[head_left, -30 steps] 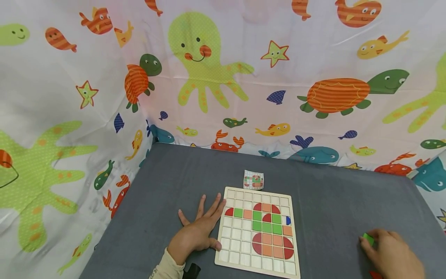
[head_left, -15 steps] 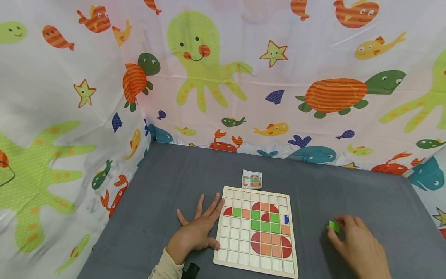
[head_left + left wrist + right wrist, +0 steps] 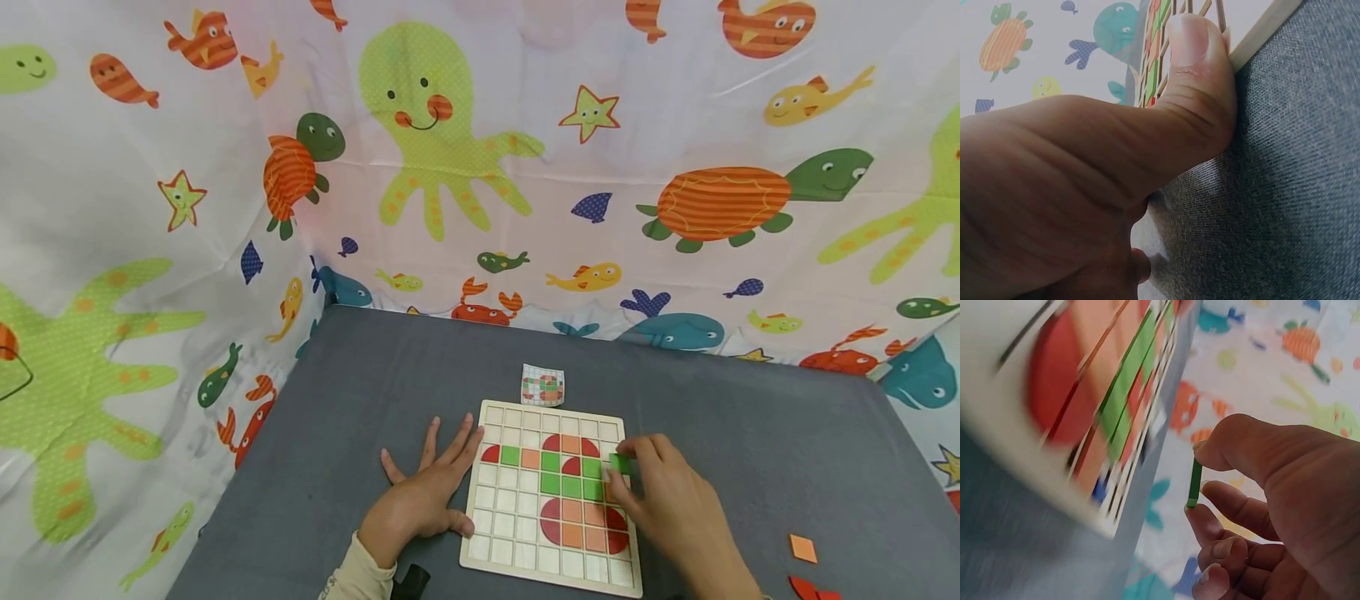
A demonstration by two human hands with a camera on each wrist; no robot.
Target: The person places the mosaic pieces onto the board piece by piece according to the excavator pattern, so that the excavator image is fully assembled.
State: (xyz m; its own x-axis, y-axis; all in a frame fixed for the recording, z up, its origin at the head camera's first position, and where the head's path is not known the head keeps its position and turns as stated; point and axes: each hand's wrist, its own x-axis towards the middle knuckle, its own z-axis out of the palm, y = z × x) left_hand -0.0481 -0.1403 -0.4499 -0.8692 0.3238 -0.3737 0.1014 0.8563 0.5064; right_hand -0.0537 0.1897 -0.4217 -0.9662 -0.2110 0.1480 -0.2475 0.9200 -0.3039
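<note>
A wooden grid board (image 3: 501,551) lies on the dark table, with red curved pieces and green and orange square tiles set in some cells. My left hand (image 3: 420,504) lies with fingers spread at the board's left side, its thumb (image 3: 1200,81) touching the rim. Between thumb and fingers, my right hand (image 3: 671,500) pinches a green square tile (image 3: 619,462) over the board's right edge. Seen edge-on in the right wrist view, that green tile is held clear of the cells. A blue piece (image 3: 1099,489) shows near the board's edge there; the hand covers it in the head view.
Behind the board stands a small pattern card (image 3: 542,386). To the right lie a loose orange square tile (image 3: 802,548) and red pieces (image 3: 813,589). A black object (image 3: 411,583) sits by the left wrist. A sea-animal curtain (image 3: 465,167) borders the table.
My right hand has carried the green tile leftward from the far right to the board's right edge, uncovering the loose orange and red pieces. The left hand has stayed at the board.
</note>
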